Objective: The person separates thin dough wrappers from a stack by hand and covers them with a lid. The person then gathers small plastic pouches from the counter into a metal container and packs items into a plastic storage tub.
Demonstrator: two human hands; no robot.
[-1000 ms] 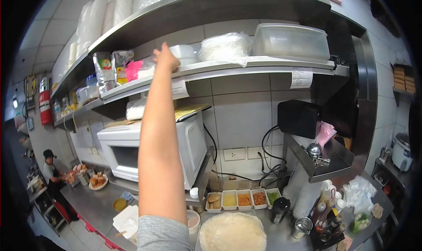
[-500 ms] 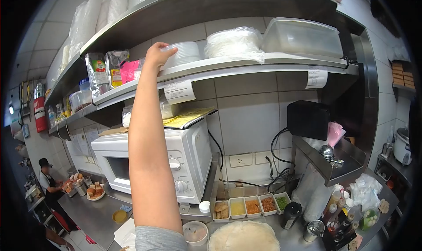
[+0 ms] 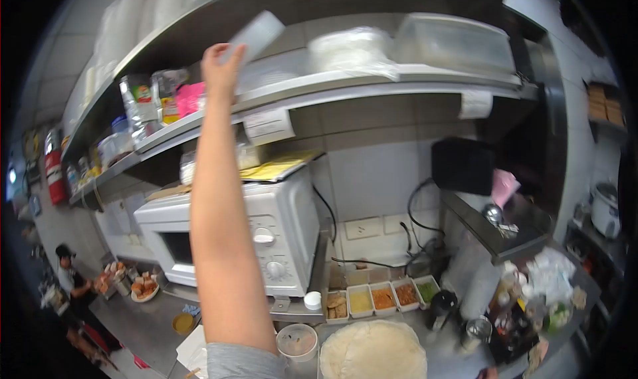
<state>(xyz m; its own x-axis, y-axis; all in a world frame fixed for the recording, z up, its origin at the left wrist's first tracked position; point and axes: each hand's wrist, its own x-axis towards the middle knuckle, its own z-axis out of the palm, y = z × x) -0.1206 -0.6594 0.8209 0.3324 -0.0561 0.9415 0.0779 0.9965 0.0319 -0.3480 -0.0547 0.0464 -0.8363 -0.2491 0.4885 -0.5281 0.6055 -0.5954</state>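
Translucent plastic container in left hand, above the shelf

From here: left hand clamped on the container, tilted above the blurry stack on the shelf. Right hand, apparently, barely shows at bottom, well apart; can't tell its grip. Step looks like taking one container; next move calls for a steady pinch, clearing the shelf edge.

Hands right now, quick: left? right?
Left hand: closed on a translucent plastic container, tilted, above the shelf.
Right hand: apparently just a sliver at the bottom edge; state can't be told.
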